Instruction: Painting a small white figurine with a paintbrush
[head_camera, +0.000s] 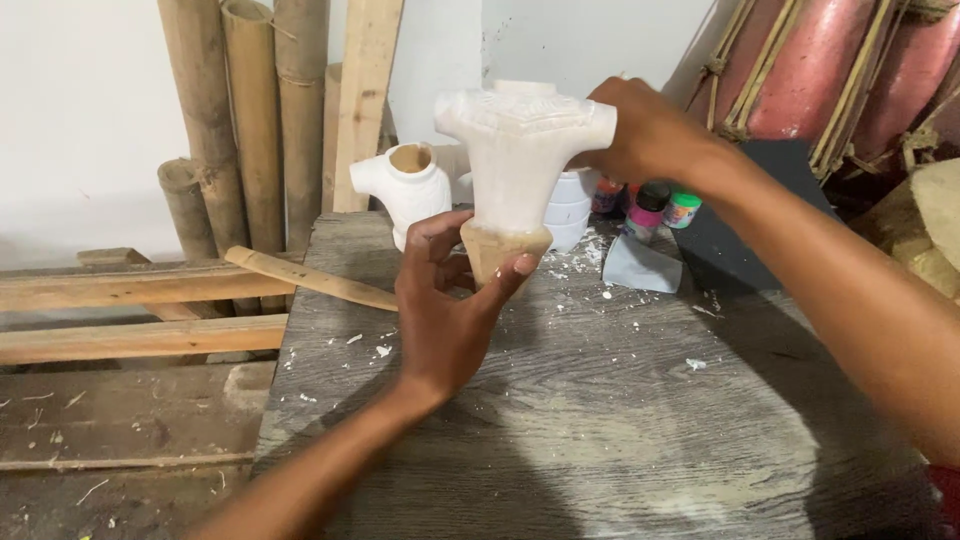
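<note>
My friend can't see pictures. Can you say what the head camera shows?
Two hands hold a white carved piece upright over a grey wooden table: the left hand grips its bare tan base, the right hand its wide top. Behind stand another white piece, small paint jars and bamboo poles.

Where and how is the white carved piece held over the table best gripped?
Take the carved piece as the hands do now: left hand cupping the narrow tan base from below, right hand steadying the wide top from the right. Its top flares broadly and the base tapers, so it probably needs support at both ends.
</note>
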